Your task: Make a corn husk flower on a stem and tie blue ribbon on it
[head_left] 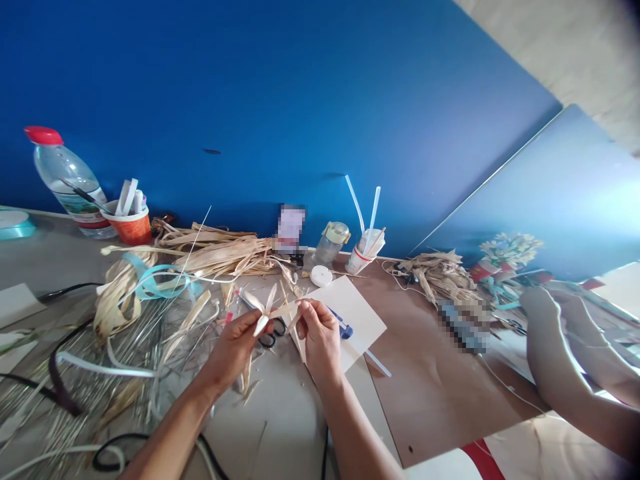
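Between thumb and fingers, my left hand (241, 345) pinches a small corn-husk flower (265, 315) with several pale, pointed petals spread out. My right hand (318, 328), just to its right, is closed on a pale husk strip (286, 309) that reaches across to the flower. Whether the strip is fastened to it I cannot tell. Below the flower, black-handled scissors (270, 337) lie on the table, partly hidden by my left hand. A white sheet (364, 313) lies behind my right hand, with a blue tool (345, 330) on it, half covered.
Dried husks (225, 253) lie along the blue partition (280, 100). Thin wires (75, 387) and ribbons cover the left side. A bottle (75, 180), an orange cup (131, 225), a glass jar (330, 243) and a white cup (361, 257) stand behind. Another person's arms (555, 353) are at right.
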`<state>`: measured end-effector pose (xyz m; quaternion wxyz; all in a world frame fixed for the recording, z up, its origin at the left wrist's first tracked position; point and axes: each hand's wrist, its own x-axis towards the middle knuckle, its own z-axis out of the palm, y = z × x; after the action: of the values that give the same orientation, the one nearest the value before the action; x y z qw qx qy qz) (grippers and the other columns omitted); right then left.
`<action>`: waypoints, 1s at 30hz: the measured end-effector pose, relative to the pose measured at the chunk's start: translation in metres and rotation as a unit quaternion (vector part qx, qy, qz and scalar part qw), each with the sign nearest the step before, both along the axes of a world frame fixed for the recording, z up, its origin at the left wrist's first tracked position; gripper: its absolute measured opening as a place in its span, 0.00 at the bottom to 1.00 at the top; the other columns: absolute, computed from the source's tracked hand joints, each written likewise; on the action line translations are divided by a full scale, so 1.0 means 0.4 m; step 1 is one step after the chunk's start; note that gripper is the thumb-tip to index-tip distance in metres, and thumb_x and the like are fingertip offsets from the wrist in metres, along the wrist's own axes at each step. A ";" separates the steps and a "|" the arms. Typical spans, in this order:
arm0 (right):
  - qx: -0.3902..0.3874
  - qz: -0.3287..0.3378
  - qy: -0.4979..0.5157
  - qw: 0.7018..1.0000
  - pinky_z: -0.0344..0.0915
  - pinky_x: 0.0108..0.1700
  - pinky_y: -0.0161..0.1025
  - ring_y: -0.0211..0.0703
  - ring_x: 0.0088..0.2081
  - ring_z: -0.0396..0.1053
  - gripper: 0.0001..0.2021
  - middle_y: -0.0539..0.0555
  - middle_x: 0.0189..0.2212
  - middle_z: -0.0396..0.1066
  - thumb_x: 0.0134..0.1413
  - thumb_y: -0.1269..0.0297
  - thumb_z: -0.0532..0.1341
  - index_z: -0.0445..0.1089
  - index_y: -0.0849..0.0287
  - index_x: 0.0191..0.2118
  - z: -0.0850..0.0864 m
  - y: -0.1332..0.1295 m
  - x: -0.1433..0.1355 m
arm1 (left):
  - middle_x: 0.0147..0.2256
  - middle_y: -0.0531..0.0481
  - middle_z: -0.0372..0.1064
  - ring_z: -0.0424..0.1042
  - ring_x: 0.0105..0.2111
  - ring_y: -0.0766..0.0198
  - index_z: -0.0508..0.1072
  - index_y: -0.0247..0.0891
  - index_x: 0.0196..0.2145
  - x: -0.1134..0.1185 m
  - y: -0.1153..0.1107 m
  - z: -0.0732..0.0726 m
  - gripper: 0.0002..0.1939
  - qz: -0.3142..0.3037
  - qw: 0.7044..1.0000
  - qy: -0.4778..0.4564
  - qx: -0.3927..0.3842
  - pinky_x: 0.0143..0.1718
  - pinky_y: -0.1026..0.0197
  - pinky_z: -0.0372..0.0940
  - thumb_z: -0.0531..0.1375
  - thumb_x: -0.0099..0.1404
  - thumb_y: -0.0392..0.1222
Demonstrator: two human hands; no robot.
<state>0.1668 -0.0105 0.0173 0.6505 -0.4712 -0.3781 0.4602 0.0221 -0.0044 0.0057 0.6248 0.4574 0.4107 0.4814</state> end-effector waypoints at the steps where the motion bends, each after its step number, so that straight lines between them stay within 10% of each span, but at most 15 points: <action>1: 0.002 0.003 0.001 1.000 0.45 0.21 0.32 0.30 0.17 0.48 0.13 0.44 0.14 0.56 0.51 0.55 0.63 0.72 0.62 0.28 0.000 -0.001 0.000 | 0.27 0.49 0.71 0.69 0.32 0.60 0.75 0.37 0.26 0.000 -0.001 0.002 0.13 0.004 1.000 -0.024 -0.008 0.37 0.60 0.64 0.64 0.54 0.51; 20: 0.016 -0.024 -0.062 0.998 0.51 0.19 0.32 0.31 0.17 0.53 0.11 0.45 0.18 0.61 0.52 0.57 0.62 0.72 0.61 0.30 0.004 -0.008 -0.001 | 0.25 0.52 0.68 0.66 0.28 0.69 0.73 0.36 0.25 -0.004 0.004 0.004 0.09 -0.027 0.970 -0.219 -0.106 0.34 0.65 0.63 0.69 0.50 0.39; 30: 0.036 -0.064 -0.145 0.987 0.53 0.22 0.33 0.32 0.19 0.55 0.10 0.47 0.20 0.63 0.54 0.60 0.60 0.72 0.61 0.30 0.005 -0.014 0.001 | 0.25 0.55 0.67 0.64 0.25 0.69 0.76 0.38 0.36 0.012 -0.004 -0.001 0.16 -0.058 0.980 -0.173 -0.080 0.31 0.66 0.61 0.70 0.49 0.43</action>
<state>0.1674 -0.0161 0.0191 0.6335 -0.5327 -0.4538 0.3303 0.0269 -0.0060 0.0053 0.7479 0.3389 0.3060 0.4818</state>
